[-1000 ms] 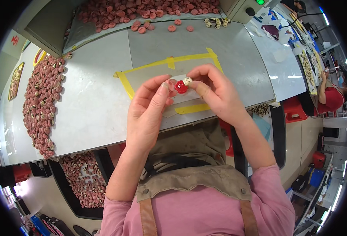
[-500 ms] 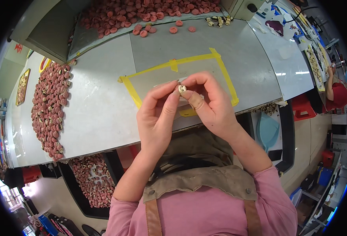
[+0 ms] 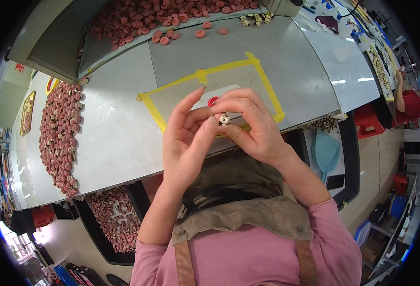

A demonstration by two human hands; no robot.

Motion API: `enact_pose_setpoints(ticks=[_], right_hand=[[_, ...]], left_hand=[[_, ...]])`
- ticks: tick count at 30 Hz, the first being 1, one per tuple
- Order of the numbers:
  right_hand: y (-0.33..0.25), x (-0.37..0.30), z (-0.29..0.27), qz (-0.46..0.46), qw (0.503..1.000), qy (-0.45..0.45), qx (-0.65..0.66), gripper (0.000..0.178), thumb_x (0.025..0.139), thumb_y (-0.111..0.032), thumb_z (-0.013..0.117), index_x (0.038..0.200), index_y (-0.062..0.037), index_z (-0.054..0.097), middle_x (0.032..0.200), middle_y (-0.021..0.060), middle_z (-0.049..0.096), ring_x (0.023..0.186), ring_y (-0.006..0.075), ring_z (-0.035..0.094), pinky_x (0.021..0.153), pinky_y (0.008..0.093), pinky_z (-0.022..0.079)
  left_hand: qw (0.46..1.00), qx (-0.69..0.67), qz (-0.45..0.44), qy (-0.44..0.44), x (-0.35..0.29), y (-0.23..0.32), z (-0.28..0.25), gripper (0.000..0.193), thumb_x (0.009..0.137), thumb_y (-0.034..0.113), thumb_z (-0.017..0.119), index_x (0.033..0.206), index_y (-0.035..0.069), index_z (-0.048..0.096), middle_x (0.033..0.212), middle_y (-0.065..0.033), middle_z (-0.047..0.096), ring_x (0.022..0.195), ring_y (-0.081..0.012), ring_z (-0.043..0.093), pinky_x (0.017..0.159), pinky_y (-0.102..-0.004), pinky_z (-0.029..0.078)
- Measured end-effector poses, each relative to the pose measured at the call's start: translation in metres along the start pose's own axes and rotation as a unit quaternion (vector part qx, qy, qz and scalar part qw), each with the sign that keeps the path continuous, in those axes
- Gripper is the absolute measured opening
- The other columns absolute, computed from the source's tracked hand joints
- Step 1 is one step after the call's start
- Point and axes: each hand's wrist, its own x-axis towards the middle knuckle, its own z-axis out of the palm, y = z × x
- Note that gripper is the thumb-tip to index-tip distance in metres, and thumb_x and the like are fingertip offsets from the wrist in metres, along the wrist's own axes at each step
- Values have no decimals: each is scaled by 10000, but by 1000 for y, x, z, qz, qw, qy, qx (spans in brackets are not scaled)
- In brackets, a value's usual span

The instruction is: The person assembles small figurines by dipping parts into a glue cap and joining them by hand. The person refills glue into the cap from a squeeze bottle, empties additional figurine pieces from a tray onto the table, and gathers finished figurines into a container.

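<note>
A small pink-and-cream piece point(image 3: 224, 118) with dark spots is pinched between the fingertips of both hands. My left hand point(image 3: 185, 145) has its thumb against the piece's left side, with the index finger raised and apart. On the other side, the thumb and fingers of my right hand point(image 3: 257, 127) close round it. Beneath them on the worktop lies a pale sheet point(image 3: 229, 89) with a red round mark, inside a rectangle of yellow tape point(image 3: 267, 86). My fingers cover part of the piece.
Pink shell-like pieces point(image 3: 138, 24) heap at the back. Many pink-and-cream pieces point(image 3: 60, 138) cover the table's left end. Several cream-and-black pieces point(image 3: 255, 19) sit at the back right. Below the edge are a black tray point(image 3: 110, 255) and a blue dustpan point(image 3: 325, 151). Another person point(image 3: 412, 102) sits far right.
The piece has been turned, and its pink side now shows beside the cream. My left index finger has lifted away from it. The sheet's red mark has come into sight.
</note>
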Motion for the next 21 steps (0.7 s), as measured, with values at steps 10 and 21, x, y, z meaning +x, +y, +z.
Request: enact_pose_setpoints(ticks=[10, 21], right_hand=[[5, 2, 8, -26, 999, 27, -27, 309, 738, 17, 667, 1024, -55, 573, 1027, 106, 557, 912, 268, 560, 780, 346, 480], [-6, -17, -16, 56, 995, 34, -72, 351, 871, -109, 621, 1188, 0, 514, 1104, 120, 552, 986, 219, 528, 900, 329, 421]], left_hand=[[988, 148, 34, 37, 2, -9, 6, 472, 824, 14, 653, 1255, -3, 462, 1028, -87, 603, 929, -124, 592, 814, -257, 491], [823, 547, 128, 85, 40, 47, -88, 250, 915, 130, 550, 1138, 26, 593, 1000, -135, 640, 873, -236, 626, 782, -328, 489]])
